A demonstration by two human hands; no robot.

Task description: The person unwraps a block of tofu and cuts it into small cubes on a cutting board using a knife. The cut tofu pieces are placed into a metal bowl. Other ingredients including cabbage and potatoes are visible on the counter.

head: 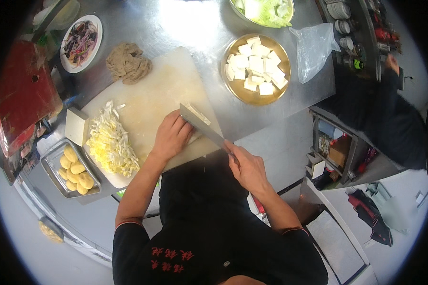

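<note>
My right hand [248,167] grips the handle of a cleaver [203,126]. Its blade slants up and left across the white cutting board [160,76]. Against the blade rest the curled fingers of my left hand [173,135], pressing a pale food piece [194,137] that they mostly hide. Thin pale slices [198,113] lie at the blade's far side. Shredded napa cabbage [112,146] is heaped on the board's left part. A block of tofu [76,126] stands by the board's left edge.
Cut tofu [256,64] fills a brass-coloured bowl [226,83] to the right, near a plastic bag [312,53] and leafy cabbage [265,12]. Peeled potatoes [73,171] sit in a metal tray [46,174]. A brown cloth [128,64] touches the board. Another person's dark sleeve [388,110] is at right.
</note>
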